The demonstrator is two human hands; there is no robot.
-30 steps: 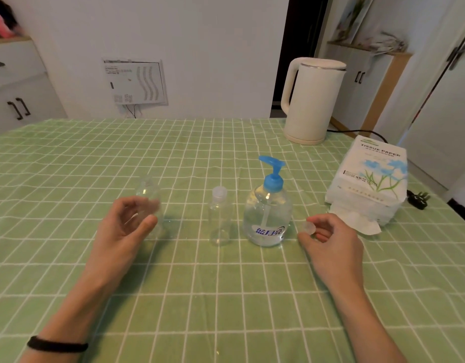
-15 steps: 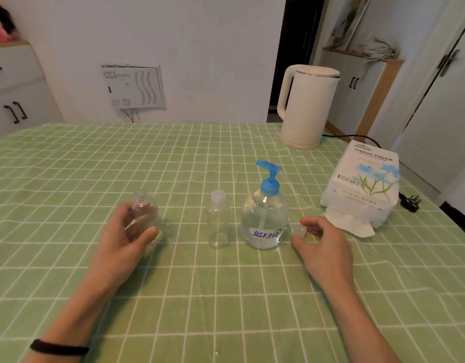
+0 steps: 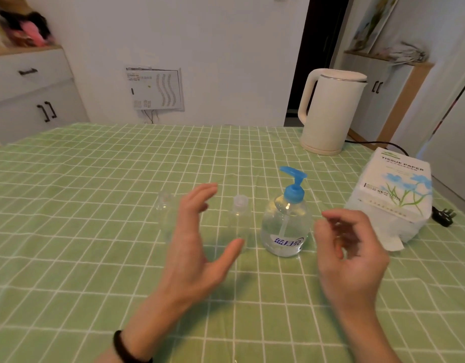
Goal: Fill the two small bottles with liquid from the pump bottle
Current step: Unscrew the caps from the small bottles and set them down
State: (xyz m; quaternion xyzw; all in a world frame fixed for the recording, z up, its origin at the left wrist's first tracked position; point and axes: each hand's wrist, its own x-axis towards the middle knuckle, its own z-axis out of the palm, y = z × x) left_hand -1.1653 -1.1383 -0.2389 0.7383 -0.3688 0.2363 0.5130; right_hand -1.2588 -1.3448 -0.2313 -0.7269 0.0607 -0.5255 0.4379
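We've barely started: open bottle [image 3: 164, 206] and capped bottle [image 3: 240, 208] look empty, pump bottle [image 3: 286, 229] untouched at 3 o'clock. Left hand [image 3: 197, 255] spread wide; right hand [image 3: 354, 258] curled, contents unclear.

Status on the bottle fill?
Left hand open, empty, between uncapped small bottle and capped small bottle. Right hand loosely curled beside pump bottle, grip unclear. Nothing blocking.

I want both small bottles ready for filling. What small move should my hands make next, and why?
Probably close the left hand round the capped small bottle so its cap can come off: that hand is open, thumb beside it, while the other small bottle already stands uncapped.
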